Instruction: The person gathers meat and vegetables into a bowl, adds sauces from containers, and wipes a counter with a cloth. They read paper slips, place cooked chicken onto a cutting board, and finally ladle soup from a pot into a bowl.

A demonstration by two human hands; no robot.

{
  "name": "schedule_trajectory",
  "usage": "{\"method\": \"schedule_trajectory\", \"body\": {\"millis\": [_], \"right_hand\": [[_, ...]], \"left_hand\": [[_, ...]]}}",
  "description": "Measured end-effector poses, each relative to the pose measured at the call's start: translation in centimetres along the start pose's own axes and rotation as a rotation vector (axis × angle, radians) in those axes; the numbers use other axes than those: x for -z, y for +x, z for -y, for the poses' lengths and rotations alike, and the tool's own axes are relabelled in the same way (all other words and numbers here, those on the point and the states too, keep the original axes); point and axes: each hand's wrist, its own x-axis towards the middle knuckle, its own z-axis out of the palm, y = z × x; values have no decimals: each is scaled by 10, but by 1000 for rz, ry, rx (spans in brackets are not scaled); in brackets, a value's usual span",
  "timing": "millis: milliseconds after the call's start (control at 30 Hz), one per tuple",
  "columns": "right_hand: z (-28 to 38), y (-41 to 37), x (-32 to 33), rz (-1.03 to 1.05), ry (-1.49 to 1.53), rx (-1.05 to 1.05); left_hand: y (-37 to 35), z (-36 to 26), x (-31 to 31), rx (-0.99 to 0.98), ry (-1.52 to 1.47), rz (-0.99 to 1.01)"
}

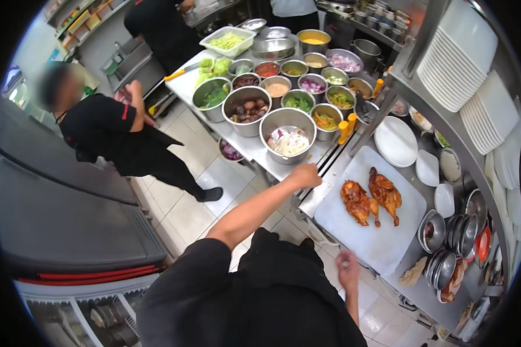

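My left hand (pixel 304 176) reaches out over the front corner of the steel table, close below a large pot (pixel 287 136) with white pieces in it. Its fingers are curled together, and what they hold, if anything, is hidden. Lower down, my right hand (pixel 347 267) hangs beside the counter's edge with its fingers bent; the view of them is too blurred to tell whether anything is in them. On the white cutting board (pixel 353 243) lie two browned pieces of poultry, one on the left (pixel 355 202) and one on the right (pixel 384 195).
Metal pots of vegetables crowd the table, with a knife (pixel 182 72) at its far left. White plates (pixel 395 141) and stacked bowls (pixel 441 269) line the counter. A shelf (pixel 446 110) overhangs it. A person (pixel 98 124) stands at left; others are at the back.
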Motion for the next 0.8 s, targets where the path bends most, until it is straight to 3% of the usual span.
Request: {"method": "schedule_trajectory", "body": {"millis": [67,100,133,200,233,300,333,400,433,600,667,700,800], "right_hand": [[-38,-28,-19,176,-255,-160],[-79,-42,-34,196,-36,-166],[-105,-50,-47,178,188,-158],[-137,-56,-58,288,847,-760],[-112,-66,-52,135,933,-750],[-45,-87,-32,250,977,-1001],[-53,-98,-39,140,1067,-980],[-72,-114,-55,70,856,-963],[-54,-128,-52,-76,617,-980],[-99,-207,-101,-238,497,-976],[-143,-229,-136,-451,641,-812],[-125,-227,-130,-504,250,-983],[-138,-251,-124,-501,266,-998]], "left_hand": [[-15,26,-15,-101,31,-317],[-61,27,-13,-222,-251,-501],[-72,40,-19,-193,-73,-521],[-88,84,-38,-61,92,-17],[-93,118,-70,-84,-128,120],[-112,169,-123,-122,-194,485],[-117,186,-141,-131,-169,594],[-118,198,-161,-119,-93,674],[-114,200,-163,-123,-54,683],[-75,173,-142,-204,135,655],[-61,153,-137,-228,217,629],[-53,139,-137,-246,258,614],[-33,88,-154,-335,396,616]]}}
